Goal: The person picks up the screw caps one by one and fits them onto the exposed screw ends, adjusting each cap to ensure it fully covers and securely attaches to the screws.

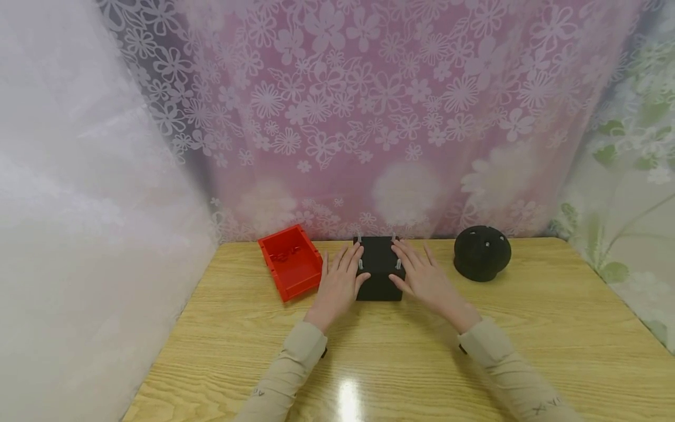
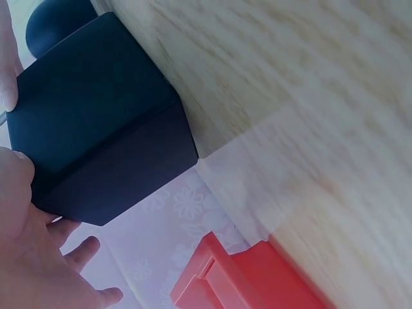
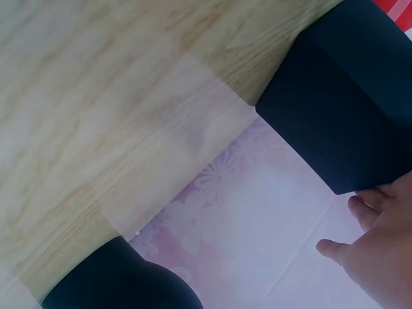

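Left hand [image 1: 339, 284] at 9 o'clock, right hand [image 1: 426, 281] at 3 o'clock of four-pegged black box [image 1: 378, 269]; both touched it, fingers extended, apart. Box stood at wood-grain worktop [image 1: 379, 351] 12 o'clock, pink floral curtain [image 1: 337, 117] behind.

Just left of and below the frame's centre I see an open, red, plastic-looking rectangular bin [image 1: 302, 287], set askew, small red pieces [image 1: 285, 254] inside. Right of and below centre stands a rounded black object [image 1: 481, 253], pale spots on top. Both rest on a yellowish wood-grain table [image 1: 411, 369]. Across the top hangs a pinkish-purple curtain [image 1: 337, 94] with white flowers.
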{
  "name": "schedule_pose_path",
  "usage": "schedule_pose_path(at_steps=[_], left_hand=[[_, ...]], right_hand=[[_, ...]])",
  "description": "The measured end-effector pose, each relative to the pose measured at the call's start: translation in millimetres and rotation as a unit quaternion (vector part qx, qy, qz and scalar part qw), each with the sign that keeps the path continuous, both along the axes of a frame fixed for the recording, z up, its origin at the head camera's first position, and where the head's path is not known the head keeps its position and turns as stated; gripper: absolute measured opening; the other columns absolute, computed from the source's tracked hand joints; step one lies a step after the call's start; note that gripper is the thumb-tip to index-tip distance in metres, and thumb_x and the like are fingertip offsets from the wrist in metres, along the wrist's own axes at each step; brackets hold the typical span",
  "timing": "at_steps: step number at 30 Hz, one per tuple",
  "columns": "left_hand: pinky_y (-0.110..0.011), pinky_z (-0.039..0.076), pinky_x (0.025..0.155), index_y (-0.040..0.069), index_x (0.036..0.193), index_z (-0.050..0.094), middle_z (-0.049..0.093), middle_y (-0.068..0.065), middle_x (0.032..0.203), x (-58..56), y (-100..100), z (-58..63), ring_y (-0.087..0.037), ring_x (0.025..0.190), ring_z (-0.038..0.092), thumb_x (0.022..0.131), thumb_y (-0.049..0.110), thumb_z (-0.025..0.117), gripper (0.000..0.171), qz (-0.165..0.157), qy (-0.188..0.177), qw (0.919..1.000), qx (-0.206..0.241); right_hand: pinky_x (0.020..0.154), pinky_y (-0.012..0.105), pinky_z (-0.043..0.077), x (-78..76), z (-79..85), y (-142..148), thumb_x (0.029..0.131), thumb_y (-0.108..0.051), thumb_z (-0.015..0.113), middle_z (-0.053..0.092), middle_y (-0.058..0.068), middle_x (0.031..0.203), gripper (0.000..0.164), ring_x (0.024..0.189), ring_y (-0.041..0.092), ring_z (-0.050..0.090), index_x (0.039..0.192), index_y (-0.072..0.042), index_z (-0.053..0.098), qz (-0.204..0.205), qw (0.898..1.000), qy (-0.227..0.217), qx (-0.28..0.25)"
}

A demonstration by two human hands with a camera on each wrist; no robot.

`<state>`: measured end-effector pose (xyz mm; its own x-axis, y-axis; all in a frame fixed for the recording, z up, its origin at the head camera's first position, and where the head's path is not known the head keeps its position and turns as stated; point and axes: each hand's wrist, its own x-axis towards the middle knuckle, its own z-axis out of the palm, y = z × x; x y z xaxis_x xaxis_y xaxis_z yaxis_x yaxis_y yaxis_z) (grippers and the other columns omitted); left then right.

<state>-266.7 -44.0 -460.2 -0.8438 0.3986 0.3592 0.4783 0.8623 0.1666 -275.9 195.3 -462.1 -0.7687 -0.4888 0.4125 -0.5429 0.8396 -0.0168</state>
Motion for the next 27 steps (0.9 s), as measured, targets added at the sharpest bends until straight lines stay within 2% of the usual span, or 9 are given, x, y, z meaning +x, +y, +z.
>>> schedule_pose_path(at_steps=[6, 13, 20, 27], left_hand=[[-0.063, 0.010, 0.122, 0.016, 0.162, 0.026, 0.025, -0.002, 0.168, 3.5, 0, -1.5, -0.028, 0.153, 0.023, 0.107, 0.047, 0.041, 0.065, -0.001, -0.003, 0.9999, 0.010], [-0.063, 0.010, 0.122, 0.014, 0.161, 0.027, 0.026, -0.003, 0.167, 8.7, 0, -1.7, -0.030, 0.152, 0.025, 0.106, 0.046, 0.043, 0.065, -0.008, 0.006, 0.9998, 0.017], [-0.063, 0.011, 0.122, 0.015, 0.161, 0.028, 0.027, -0.003, 0.166, 11.8, 1, -2.9, -0.029, 0.153, 0.023, 0.106, 0.045, 0.044, 0.064, -0.010, 0.016, 0.9997, 0.017], [-0.063, 0.011, 0.122, 0.013, 0.160, 0.030, 0.028, -0.002, 0.166, 14.2, 1, -3.6, -0.029, 0.152, 0.025, 0.106, 0.045, 0.044, 0.064, -0.009, 0.018, 0.9997, 0.013]], right_hand=[[0.121, 0.062, 0.016, 4.9, 1.2, 0, 0.100, -0.040, 0.063, 0.029, 0.017, 0.163, 0.075, 0.150, 0.032, 0.030, 0.157, -0.003, 0.031, -0.002, 1.000, -0.025, -0.007], [0.120, 0.063, 0.017, 9.5, -0.4, 2, 0.102, -0.046, 0.056, 0.029, 0.018, 0.163, 0.073, 0.149, 0.033, 0.032, 0.157, -0.003, 0.032, 0.005, 0.999, -0.023, -0.023], [0.118, 0.065, 0.021, 14.1, 0.0, 2, 0.101, -0.042, 0.059, 0.031, 0.019, 0.162, 0.073, 0.148, 0.035, 0.034, 0.156, -0.002, 0.033, 0.009, 0.999, -0.024, -0.030], [0.119, 0.065, 0.019, 18.6, 1.5, 1, 0.101, -0.042, 0.060, 0.028, 0.018, 0.163, 0.076, 0.149, 0.034, 0.031, 0.158, -0.003, 0.030, 0.003, 0.999, -0.034, -0.023]])
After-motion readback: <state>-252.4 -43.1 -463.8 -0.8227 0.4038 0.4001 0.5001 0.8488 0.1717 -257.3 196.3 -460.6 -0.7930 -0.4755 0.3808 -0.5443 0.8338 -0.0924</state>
